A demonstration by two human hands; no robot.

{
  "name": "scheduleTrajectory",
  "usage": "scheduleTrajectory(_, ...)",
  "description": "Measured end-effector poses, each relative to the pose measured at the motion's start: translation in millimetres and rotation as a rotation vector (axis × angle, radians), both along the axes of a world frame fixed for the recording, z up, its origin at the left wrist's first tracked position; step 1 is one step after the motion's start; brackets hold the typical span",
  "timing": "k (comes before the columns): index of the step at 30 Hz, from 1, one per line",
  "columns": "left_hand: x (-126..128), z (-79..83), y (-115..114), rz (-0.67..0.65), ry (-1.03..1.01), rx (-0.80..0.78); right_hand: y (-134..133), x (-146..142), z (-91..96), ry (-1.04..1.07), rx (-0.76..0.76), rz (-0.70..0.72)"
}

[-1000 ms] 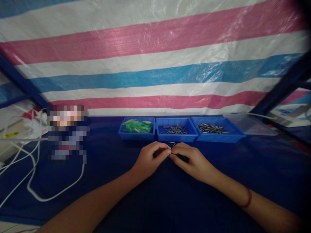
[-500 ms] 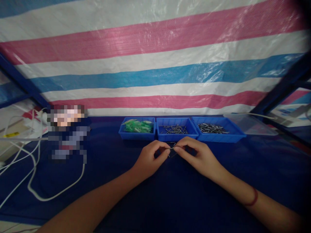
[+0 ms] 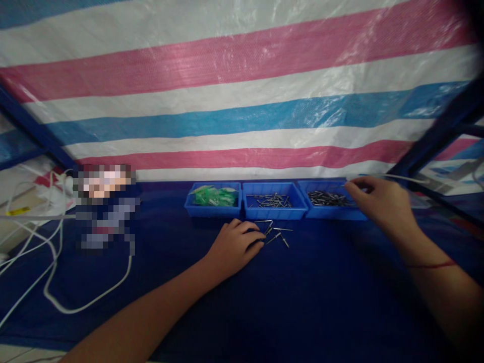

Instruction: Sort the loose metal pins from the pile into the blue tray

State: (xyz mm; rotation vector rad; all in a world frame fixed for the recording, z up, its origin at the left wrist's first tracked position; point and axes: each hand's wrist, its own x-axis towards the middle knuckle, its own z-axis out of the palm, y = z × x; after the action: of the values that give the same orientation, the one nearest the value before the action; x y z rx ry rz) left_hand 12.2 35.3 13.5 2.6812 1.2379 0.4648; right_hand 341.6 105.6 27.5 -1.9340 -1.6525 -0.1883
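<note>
My left hand (image 3: 236, 249) rests on the blue table, fingers apart and curved, its tips beside several loose blind rivets (image 3: 279, 236). Whether a fingertip touches a rivet, I cannot tell. Raised at the right edge of the right-hand blue bin (image 3: 336, 213) is my right hand (image 3: 381, 201), thumb and forefinger pinched together. Anything between those fingertips is too small to make out. Dark, thin metal pieces (image 3: 327, 198) fill part of that bin. The middle blue bin (image 3: 276, 213) contains silvery rivets (image 3: 274, 200).
Left of these stands a blue bin (image 3: 214, 210) with green plastic packets (image 3: 214, 195). White cables (image 3: 56, 302) loop over the table's left side, near a blurred-out patch. Behind the bins hangs a striped plastic sheet (image 3: 234, 118). Blue frame posts (image 3: 434, 131) flank it.
My hands have parted. The right one has moved right and away from me to the right-hand bin; the left has opened and lowered beside the loose rivets, which now show plainly.
</note>
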Motion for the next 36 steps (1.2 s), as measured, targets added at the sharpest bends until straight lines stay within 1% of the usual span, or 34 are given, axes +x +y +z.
scheduleTrajectory(4, 0.5, -1.6, 3.2, 0.011, -0.006, 0.006, 3.5, 4.2, -13.0, -0.100, -0.021, -0.034)
scheduleTrajectory(6, 0.6, -2.6, 3.6, 0.014, -0.012, 0.002, 2.9, 2.4, -14.4, -0.135, -0.003, -0.048)
scheduleTrajectory(9, -0.1, -3.0, 2.5, 0.021, -0.061, -0.011, -1.2, -5.5, -7.2, -0.162, 0.066, -0.025)
scheduleTrajectory(11, -0.5, -1.5, 1.0, 0.018, -0.163, -0.029, -7.3, -17.8, 1.1, -0.169, 0.112, 0.040)
scheduleTrajectory(13, 0.0, 1.4, -1.0, 0.018, -0.294, -0.053, -17.4, -37.6, 8.3, -0.147, 0.138, 0.182)
scheduleTrajectory(14, 0.7, 3.2, -2.2, 0.020, -0.353, -0.064, -24.0, -49.9, 10.7, -0.101, 0.153, 0.310)
scheduleTrajectory(16, 3.1, 6.3, -4.8, 0.031, -0.450, -0.074, -39.1, -76.5, 12.5, -0.036, 0.118, 0.605)
scheduleTrajectory(18, 6.0, 8.0, -7.6, 0.044, -0.533, -0.076, -54.4, -101.0, 11.4, 0.007, 0.072, 0.812)
scheduleTrajectory(20, 8.5, 7.9, -10.0, 0.054, -0.606, -0.095, -66.4, -118.3, 9.2, 0.081, 0.027, 0.961)
scheduleTrajectory(22, 9.8, 6.4, -11.3, 0.068, -0.666, -0.134, -73.2, -126.9, 7.5, 0.180, -0.007, 1.032)
scheduleTrajectory(23, 10.0, 5.4, -11.5, 0.080, -0.692, -0.157, -74.7, -128.5, 6.9, 0.234, -0.016, 1.038)
scheduleTrajectory(26, 10.0, 3.0, -10.3, 0.133, -0.782, -0.215, -74.3, -127.8, 6.3, 0.373, -0.039, 0.992)
scheduleTrajectory(30, 10.1, 2.4, -7.8, 0.152, -0.869, -0.260, -71.5, -126.0, 4.5, 0.466, -0.101, 0.989)
scheduleTrajectory(34, 11.0, 2.6, -7.7, 0.166, -0.806, -0.232, -71.2, -127.0, 0.7, 0.542, -0.084, 0.917)
scheduleTrajectory(36, 11.5, 2.2, -8.6, 0.141, -0.756, -0.224, -71.9, -127.8, -0.7, 0.579, -0.068, 0.882)
